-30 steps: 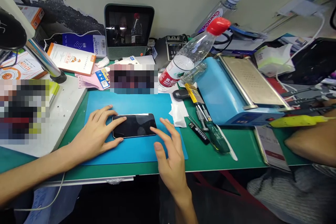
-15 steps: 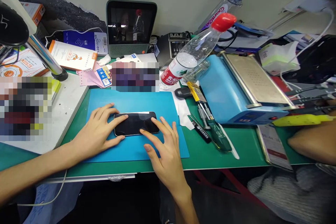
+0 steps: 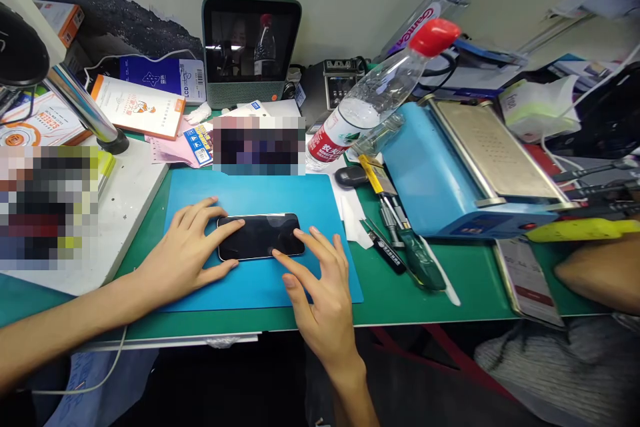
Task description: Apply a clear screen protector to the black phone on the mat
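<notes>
Left hand (image 3: 187, 257): fingers spread, forefinger laid across the left end of the phone (image 3: 260, 237), thumb at its near edge, apparently pinning it in place. The phone lies face up between the hands on a blue mat (image 3: 260, 193), which probably cushions it. Right hand (image 3: 320, 293): also spread, fingertips on the phone's right end. Beyond it, tools (image 3: 400, 250), a leaning bottle (image 3: 370, 107) and a blue machine (image 3: 440, 173) crowd the green worktop (image 3: 425, 300) below a pale wall. Another person's arm (image 3: 595, 273) lies farthest right.
</notes>
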### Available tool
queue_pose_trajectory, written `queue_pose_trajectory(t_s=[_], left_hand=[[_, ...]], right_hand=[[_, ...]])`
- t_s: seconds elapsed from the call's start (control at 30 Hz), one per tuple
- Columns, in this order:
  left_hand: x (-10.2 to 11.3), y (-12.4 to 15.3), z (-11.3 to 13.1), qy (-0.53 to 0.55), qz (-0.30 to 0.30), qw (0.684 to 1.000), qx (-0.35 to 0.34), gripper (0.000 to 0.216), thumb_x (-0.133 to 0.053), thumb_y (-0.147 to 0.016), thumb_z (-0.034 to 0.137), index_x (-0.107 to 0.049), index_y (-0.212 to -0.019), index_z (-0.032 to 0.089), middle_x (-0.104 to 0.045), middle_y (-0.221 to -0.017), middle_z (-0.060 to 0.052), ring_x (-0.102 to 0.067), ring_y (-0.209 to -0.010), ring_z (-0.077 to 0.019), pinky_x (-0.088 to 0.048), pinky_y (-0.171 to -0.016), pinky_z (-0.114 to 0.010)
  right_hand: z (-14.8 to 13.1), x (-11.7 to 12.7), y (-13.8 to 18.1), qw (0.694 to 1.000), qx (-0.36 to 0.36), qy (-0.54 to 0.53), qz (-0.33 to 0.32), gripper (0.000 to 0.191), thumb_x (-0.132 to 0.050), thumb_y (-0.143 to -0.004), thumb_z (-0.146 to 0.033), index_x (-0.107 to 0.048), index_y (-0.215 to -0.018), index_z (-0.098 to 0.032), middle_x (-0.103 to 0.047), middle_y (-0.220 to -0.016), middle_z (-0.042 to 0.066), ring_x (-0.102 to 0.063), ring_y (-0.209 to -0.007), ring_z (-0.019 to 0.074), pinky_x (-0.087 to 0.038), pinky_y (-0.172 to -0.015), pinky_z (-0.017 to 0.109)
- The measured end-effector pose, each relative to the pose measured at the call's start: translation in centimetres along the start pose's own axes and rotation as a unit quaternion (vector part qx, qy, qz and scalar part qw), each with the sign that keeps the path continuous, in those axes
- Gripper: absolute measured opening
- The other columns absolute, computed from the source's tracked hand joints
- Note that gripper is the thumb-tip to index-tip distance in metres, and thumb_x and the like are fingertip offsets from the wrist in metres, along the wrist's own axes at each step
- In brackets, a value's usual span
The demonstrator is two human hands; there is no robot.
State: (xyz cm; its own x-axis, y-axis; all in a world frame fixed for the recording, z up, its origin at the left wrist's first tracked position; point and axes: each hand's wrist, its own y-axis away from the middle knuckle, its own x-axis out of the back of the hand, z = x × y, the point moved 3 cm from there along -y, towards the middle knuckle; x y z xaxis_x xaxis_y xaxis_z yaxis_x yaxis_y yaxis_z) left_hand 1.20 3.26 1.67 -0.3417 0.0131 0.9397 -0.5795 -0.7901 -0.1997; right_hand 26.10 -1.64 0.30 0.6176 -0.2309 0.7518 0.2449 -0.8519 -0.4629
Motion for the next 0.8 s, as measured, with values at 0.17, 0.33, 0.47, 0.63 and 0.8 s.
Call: queue_pose_trajectory(t_s=[0.17, 0.33, 0.47, 0.63, 0.8], left_hand=[[-0.1, 0.1, -0.1, 0.005, -0.003, 1.0, 0.005, 0.054, -0.059, -0.108, 0.051, -0.051, -0.156, 0.027, -0.057, -0.148, -0.017, -0.041, -0.155, -0.0415, -0.044, -0.12, -0.066], [0.0, 0.1, 0.0, 0.018, 0.004, 1.0, 0.008, 0.054, -0.061, -0.107, 0.049, -0.052, -0.156, 0.028, -0.058, -0.148, -0.017, -0.042, -0.154, -0.0422, -0.044, -0.12, -0.067], [0.1, 0.1, 0.0, 0.021, 0.012, 1.0, 0.006, 0.054, -0.064, -0.106, 0.047, -0.054, -0.155, 0.027, -0.058, -0.147, -0.016, -0.045, -0.152, -0.0424, -0.045, -0.119, -0.067], [0.2, 0.0, 0.0, 0.006, 0.006, 1.0, -0.001, 0.053, -0.062, -0.107, 0.045, -0.051, -0.155, 0.027, -0.057, -0.148, -0.017, -0.044, -0.152, -0.0414, -0.045, -0.118, -0.066], [0.3, 0.0, 0.0, 0.009, 0.002, 1.0, 0.006, 0.053, -0.061, -0.107, 0.047, -0.05, -0.156, 0.027, -0.056, -0.146, -0.016, -0.046, -0.149, -0.0406, -0.045, -0.117, -0.064]], right_hand=[[0.3, 0.1, 0.0, 0.998, -0.057, -0.025, -0.015, 0.038, -0.046, -0.114, -0.04, -0.061, -0.148, -0.03, -0.049, -0.166, 0.007, -0.039, -0.161, 0.0298, -0.028, -0.135, 0.066], [0.3, -0.5, -0.8, 0.99, -0.09, 0.02, -0.106, 0.059, -0.043, -0.114, -0.051, -0.034, -0.17, -0.037, -0.021, -0.182, 0.006, -0.024, -0.168, 0.0351, -0.043, -0.127, 0.065], [0.4, -1.0, -2.1, 0.99, -0.057, 0.049, -0.118, 0.059, -0.047, -0.112, -0.054, -0.043, -0.166, -0.033, -0.018, -0.183, 0.007, -0.026, -0.167, 0.0361, -0.045, -0.127, 0.061], [1.0, -0.9, -3.1, 0.99, -0.09, 0.061, -0.085, 0.046, -0.043, -0.114, -0.05, -0.061, -0.153, -0.033, -0.03, -0.18, 0.006, -0.038, -0.162, 0.0339, -0.052, -0.121, 0.056], [1.7, -0.9, -2.6, 0.987, -0.153, 0.04, -0.036, 0.047, -0.036, -0.116, -0.048, -0.062, -0.151, -0.032, -0.039, -0.175, 0.008, -0.04, -0.161, 0.0318, -0.053, -0.121, 0.057]])
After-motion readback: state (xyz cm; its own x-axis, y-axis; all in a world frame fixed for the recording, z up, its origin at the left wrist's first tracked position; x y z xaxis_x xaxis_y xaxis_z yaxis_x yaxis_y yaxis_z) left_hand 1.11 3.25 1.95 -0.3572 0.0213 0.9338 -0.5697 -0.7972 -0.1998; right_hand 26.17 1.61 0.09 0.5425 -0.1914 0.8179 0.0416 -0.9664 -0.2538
